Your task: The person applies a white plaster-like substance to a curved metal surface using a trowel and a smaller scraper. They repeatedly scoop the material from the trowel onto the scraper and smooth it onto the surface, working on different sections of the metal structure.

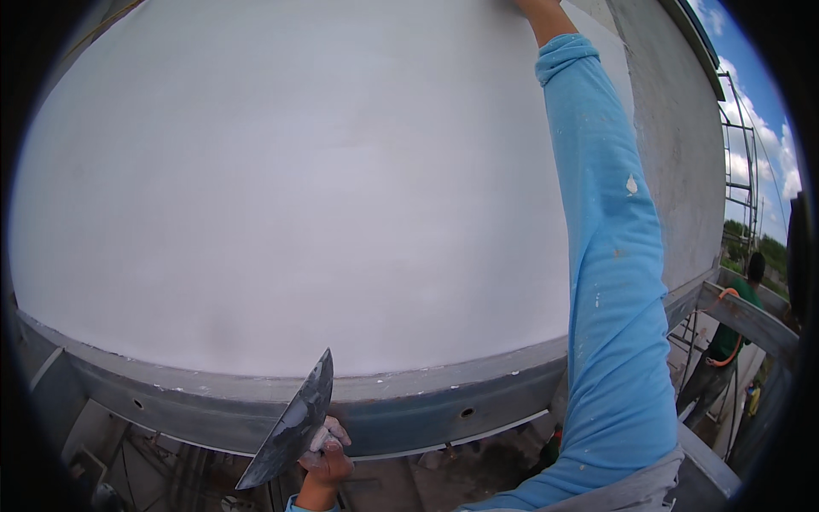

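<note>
The left hand [328,448] is at lower centre, with its fingers curled together and clamped on a trowel [290,427]; the grip point itself is hidden behind the blade. White residue coats the fingers. The trowel's blade is dark grey and blotched, tilted with its upper tip to the right, and stands in view in front of a grey steel beam [409,422]. The upper tip overlaps the lower edge of a white-coated wall panel [299,188]; contact cannot be determined. The right arm, in a light blue sleeve [610,282] marked with white spots, extends upward along the panel's right side. The right hand [539,12] is cut off by the top edge; its fingers are out of view, so whether they are apart or together, or hold anything, cannot be told. The panel surface shows faint grey shading, with a darker patch at lower left. A bare grey wall strip [680,162] adjoins on the right. Beyond it stand a scaffold frame [754,162] and, below, a person in a green top [727,340] beside an orange hose [735,341].
</note>
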The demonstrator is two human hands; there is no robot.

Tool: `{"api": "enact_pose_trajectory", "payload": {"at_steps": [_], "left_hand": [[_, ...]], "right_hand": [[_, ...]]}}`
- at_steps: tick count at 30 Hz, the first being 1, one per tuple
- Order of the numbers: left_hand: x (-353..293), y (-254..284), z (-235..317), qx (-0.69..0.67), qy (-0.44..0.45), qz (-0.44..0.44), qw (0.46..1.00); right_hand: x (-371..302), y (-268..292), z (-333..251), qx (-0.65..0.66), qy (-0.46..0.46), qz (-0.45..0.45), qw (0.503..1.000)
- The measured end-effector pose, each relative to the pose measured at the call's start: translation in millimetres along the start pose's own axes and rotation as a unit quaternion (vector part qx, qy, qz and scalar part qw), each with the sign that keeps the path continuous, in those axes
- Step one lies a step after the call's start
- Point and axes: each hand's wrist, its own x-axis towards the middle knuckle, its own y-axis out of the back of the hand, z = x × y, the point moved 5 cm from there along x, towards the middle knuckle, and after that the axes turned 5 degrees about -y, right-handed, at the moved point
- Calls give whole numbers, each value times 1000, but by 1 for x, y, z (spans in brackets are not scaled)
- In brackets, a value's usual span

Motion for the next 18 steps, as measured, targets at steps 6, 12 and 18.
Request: {"api": "enact_pose_trajectory", "payload": {"at_steps": [6, 12, 18], "left_hand": [[1, -6, 0, -28, -34, 4, 999], [0, -3, -6, -16, -32, 22, 999], [9, -5, 12, 44, -58, 57, 996]], "right_hand": [[-53, 20, -117, 57, 119, 1, 991], [-59, 54, -102, 64, 227, 29, 971], [39, 54, 164, 141, 3, -8, 990]]}}
